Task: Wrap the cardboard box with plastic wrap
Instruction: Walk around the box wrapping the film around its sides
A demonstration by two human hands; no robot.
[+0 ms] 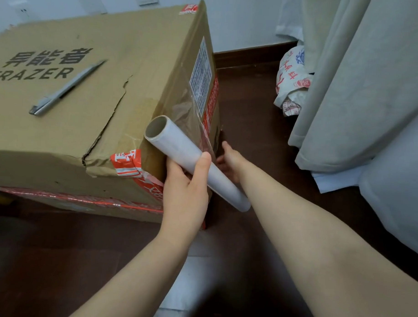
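A large brown cardboard box (pixel 106 88) with black lettering, red tape and a torn top stands on the dark floor. My left hand (pixel 186 193) grips a roll of plastic wrap (pixel 180 148) by its middle, held slanted against the box's near right corner. A clear sheet of film (pixel 193 115) runs from the roll up along the box's right side. My right hand (pixel 228 162) reaches behind the roll and presses on that side near the film's edge; its fingers are partly hidden.
A grey utility knife (pixel 66 88) lies on the box top. A crumpled printed plastic bag (pixel 292 80) sits on the floor by the pale curtain (pixel 348 80). White fabric (pixel 396 193) borders the right. Dark wooden floor (pixel 254 126) lies between box and curtain.
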